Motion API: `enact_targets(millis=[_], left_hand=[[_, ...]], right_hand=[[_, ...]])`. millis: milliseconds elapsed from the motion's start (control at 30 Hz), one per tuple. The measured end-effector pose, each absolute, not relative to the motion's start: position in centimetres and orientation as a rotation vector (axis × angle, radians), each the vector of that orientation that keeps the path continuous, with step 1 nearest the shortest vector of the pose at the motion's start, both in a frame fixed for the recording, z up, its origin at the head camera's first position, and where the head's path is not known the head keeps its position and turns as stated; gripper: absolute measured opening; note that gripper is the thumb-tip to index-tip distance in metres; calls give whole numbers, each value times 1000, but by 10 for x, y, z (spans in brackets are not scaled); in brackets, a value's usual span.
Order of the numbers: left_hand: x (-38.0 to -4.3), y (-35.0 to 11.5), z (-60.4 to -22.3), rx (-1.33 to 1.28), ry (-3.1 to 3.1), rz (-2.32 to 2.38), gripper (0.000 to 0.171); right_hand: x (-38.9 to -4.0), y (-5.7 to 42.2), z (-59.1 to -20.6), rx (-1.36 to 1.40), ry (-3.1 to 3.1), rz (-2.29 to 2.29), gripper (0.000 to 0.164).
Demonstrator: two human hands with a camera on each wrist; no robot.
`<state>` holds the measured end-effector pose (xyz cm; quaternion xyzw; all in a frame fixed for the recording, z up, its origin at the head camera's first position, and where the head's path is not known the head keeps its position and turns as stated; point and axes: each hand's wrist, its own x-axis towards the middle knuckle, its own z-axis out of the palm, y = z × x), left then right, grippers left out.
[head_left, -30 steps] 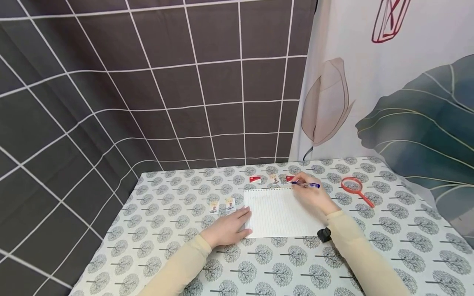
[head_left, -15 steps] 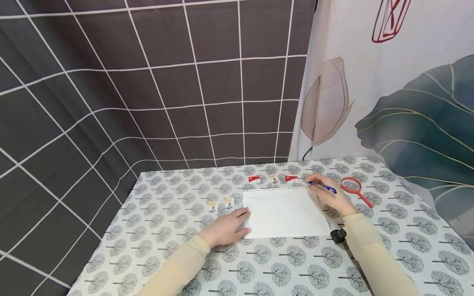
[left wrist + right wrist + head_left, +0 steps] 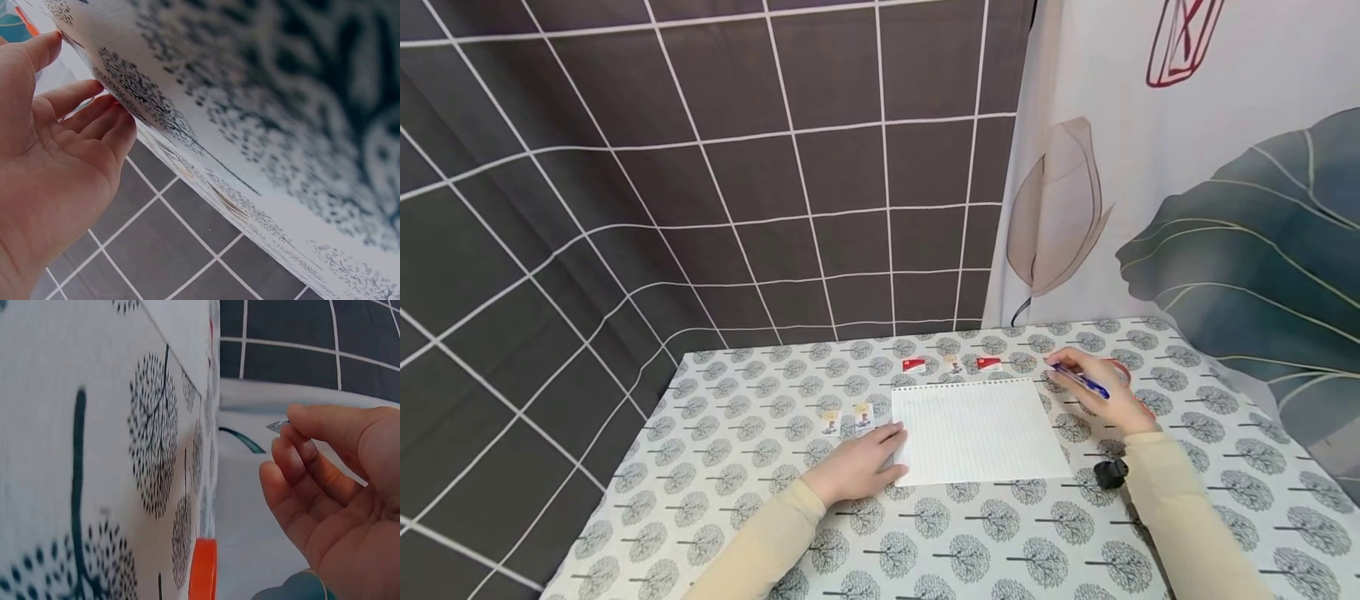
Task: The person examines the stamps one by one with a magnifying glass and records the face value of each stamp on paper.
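A lined sheet of paper with a row of holes along its far edge lies on the table, faint writing near its top left. My left hand rests at the sheet's left edge, fingers extended; the left wrist view shows this hand palm-on with fingertips at the tablecloth. To the right of the sheet, my right hand pinches a blue pen between thumb and fingers. In the right wrist view the pen's metal tip pokes out from the fingertips of the right hand, raised off the tablecloth.
Behind the sheet lie two red-and-white cards with a small picture card between them. Two more picture cards lie near my left hand. A red magnifying glass is partly hidden behind my right hand.
My right hand has moved right with the pen, from over the sheet's far edge to beside the sheet, uncovering the right red card and covering part of the magnifying glass. The left hand stays put.
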<state>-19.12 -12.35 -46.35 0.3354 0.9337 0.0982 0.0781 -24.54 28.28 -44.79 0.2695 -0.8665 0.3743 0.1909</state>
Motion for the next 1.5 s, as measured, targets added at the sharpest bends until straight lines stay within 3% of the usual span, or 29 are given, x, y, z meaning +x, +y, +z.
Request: enact_targets(millis=[267,633,967,1200,1500], left_hand=[[-189,-122,-464,1031,2788,296,62],[-190,-124,-460,1029,2796,270,63],[-190,-124,-460,1008,2793,272,63],[-190,-125,-461,961,2788,328,62],[-191,-124,-460,962,2792,358,60]], right_hand=[[-242,294,-450,648,-2542,909,17],[-248,303,-456,848,-2470,907,20],[-247,309,-452,818,-2559,864,20],[-250,313,-452,741,-2734,841,34],[-253,313,-454,611,-2806,835,22]])
